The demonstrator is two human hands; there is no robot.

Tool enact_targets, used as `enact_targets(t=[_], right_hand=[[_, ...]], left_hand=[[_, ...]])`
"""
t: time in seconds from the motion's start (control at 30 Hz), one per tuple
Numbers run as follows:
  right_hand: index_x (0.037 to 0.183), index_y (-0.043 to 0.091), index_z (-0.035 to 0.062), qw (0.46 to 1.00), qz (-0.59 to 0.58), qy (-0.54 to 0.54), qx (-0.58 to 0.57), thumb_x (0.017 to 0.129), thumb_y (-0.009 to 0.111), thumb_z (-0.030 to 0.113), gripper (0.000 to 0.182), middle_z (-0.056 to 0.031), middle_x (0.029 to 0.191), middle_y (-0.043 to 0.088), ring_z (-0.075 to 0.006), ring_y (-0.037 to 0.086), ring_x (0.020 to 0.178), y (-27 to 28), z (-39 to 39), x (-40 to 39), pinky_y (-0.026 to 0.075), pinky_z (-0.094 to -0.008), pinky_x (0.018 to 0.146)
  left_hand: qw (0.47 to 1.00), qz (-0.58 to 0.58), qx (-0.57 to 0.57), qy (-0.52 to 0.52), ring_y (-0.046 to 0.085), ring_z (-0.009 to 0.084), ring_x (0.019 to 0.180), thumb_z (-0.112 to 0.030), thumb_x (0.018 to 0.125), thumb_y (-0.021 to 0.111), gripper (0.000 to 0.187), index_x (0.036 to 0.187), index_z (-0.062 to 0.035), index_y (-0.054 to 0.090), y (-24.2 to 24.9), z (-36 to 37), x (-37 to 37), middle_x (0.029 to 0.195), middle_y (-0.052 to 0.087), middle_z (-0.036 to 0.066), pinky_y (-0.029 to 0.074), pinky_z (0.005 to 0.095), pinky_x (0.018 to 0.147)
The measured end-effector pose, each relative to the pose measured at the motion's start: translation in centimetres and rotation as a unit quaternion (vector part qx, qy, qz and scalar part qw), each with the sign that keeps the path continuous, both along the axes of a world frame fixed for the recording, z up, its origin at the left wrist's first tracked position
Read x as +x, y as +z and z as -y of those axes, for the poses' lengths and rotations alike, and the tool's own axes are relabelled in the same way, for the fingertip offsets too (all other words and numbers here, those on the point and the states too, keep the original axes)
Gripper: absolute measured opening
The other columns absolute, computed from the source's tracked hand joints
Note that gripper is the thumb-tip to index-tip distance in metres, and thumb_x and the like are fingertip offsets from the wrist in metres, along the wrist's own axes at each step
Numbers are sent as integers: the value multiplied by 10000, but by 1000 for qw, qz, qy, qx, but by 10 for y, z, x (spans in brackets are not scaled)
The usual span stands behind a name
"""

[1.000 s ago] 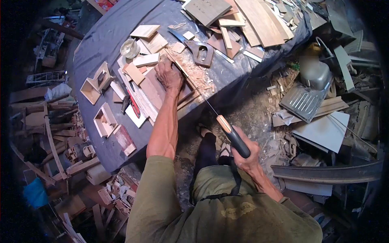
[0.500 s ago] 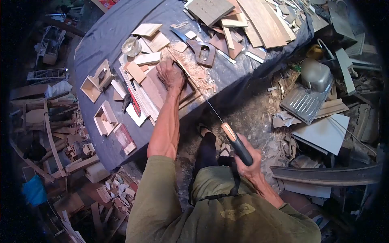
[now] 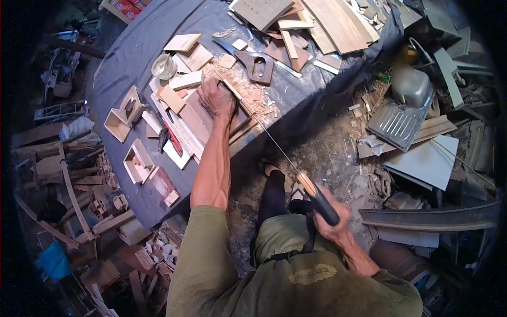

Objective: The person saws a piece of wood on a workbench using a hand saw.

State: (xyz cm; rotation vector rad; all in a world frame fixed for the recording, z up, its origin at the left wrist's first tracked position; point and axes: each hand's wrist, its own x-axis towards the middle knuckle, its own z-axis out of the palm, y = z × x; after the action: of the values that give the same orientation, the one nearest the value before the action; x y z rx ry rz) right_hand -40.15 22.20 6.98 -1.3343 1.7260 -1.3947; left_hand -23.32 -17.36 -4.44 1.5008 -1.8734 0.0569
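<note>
On the table edge, your left hand (image 3: pixel 215 99) is pressing flat, fingers closed down, on a brown board (image 3: pixel 208 117) that is lying at the near rim of the cloth-covered table (image 3: pixel 132 47). Your right hand (image 3: pixel 330 214) is hanging well off the table, out over the littered floor, and it is gripping the dark handle of a saw (image 3: pixel 317 199) in a full fist. From that fist the thin blade is running up and to the left, and its far end is meeting the board's right edge just beside your left hand. Sawdust (image 3: pixel 248 87) is lying around that spot, touching the board. Just behind the dust, a second saw handle (image 3: pixel 257 66) is resting flat on the cloth. To the left of your left hand, light offcuts (image 3: pixel 182 61) are sitting in a loose cluster, with a small glass jar (image 3: pixel 160 65) beside them. Farther left, near the table's rim, two open wooden boxes (image 3: pixel 122 112) are lying apart from the board. At the far end of the table, long planks (image 3: pixel 338 21) are stacking over one another. Down on the floor to your right, a metal sink (image 3: pixel 401 108) is resting among scraps, well apart from the saw.
</note>
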Motion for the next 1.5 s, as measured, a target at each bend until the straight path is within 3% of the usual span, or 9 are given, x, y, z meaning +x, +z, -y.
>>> enact_targets(t=[0.3, 0.4, 0.5, 0.6, 0.9, 1.07, 1.3, 1.43, 1.5], right_hand=[[1390, 575, 28, 998, 44, 32, 37, 752, 616, -83, 650, -114, 647, 558, -139, 548, 510, 2, 38, 1, 467, -283, 526], [1375, 585, 6, 998, 32, 31, 35, 752, 611, -87, 631, -119, 654, 567, -136, 558, 515, 11, 5, -8, 476, -272, 536], [1316, 607, -12, 995, 48, 41, 81, 769, 615, -93, 552, -160, 920, 734, -213, 740, 757, 17, -2, -12, 551, -275, 714], [1346, 592, 13, 993, 38, 52, 96, 759, 621, -76, 595, -169, 810, 695, -202, 693, 647, 5, 41, -7, 537, -300, 639], [1341, 607, 15, 998, 48, 13, 36, 745, 621, -76, 603, -182, 780, 658, -208, 690, 621, -2, 2, -5, 528, -299, 619], [1347, 599, 16, 996, 52, 34, 71, 739, 638, -79, 617, -178, 780, 663, -237, 692, 619, -8, 52, 1, 520, -313, 601], [1340, 600, 14, 997, 51, 23, 58, 767, 647, -87, 583, -189, 925, 715, -196, 743, 794, -2, 1, -5, 545, -269, 725], [1394, 572, 40, 999, 30, 26, 36, 747, 641, -55, 658, -128, 717, 644, -183, 610, 527, -11, 60, 10, 503, -314, 550], [1415, 552, 57, 999, 28, 17, 10, 750, 650, -47, 680, -156, 764, 665, -202, 631, 551, -9, 70, 14, 505, -326, 563]], left_hand=[[1000, -8, 19, -17, 522, 389, 1067, -195, 863, 643, 187, 1020, -98, 675, 1, -2, 2, 1025, 593, 149, 427, 527, 871], [999, 4, 48, 4, 509, 399, 1087, -258, 824, 699, 274, 1040, -91, 665, 9, 1, 0, 1038, 586, 140, 421, 535, 893], [998, 24, 62, -2, 511, 404, 1110, -306, 792, 739, 361, 1079, -100, 666, 1, 1, 6, 1085, 599, 149, 417, 535, 922], [999, -17, 19, -26, 514, 407, 1137, -334, 767, 769, 428, 1118, -112, 670, 2, 1, 3, 1162, 608, 163, 416, 530, 949], [999, 20, 42, -11, 537, 418, 1069, -259, 833, 706, 347, 1133, -88, 673, -9, 8, 9, 1099, 614, 191, 422, 536, 919], [999, 18, -15, -26, 539, 414, 1043, -192, 845, 665, 283, 1106, -83, 681, -1, 3, 7, 1031, 607, 187, 433, 528, 887], [1000, 9, -16, -23, 540, 411, 1028, -117, 849, 626, 244, 1079, -71, 695, -9, 7, 8, 1014, 604, 188, 433, 516, 884], [997, 16, -58, -58, 535, 402, 988, -55, 846, 583, 272, 1091, -65, 700, -7, 9, 7, 980, 601, 182, 437, 511, 877], [998, 11, -44, -46, 531, 398, 991, -46, 847, 570, 293, 1107, -67, 702, -10, 14, 9, 983, 599, 179, 436, 511, 878]])
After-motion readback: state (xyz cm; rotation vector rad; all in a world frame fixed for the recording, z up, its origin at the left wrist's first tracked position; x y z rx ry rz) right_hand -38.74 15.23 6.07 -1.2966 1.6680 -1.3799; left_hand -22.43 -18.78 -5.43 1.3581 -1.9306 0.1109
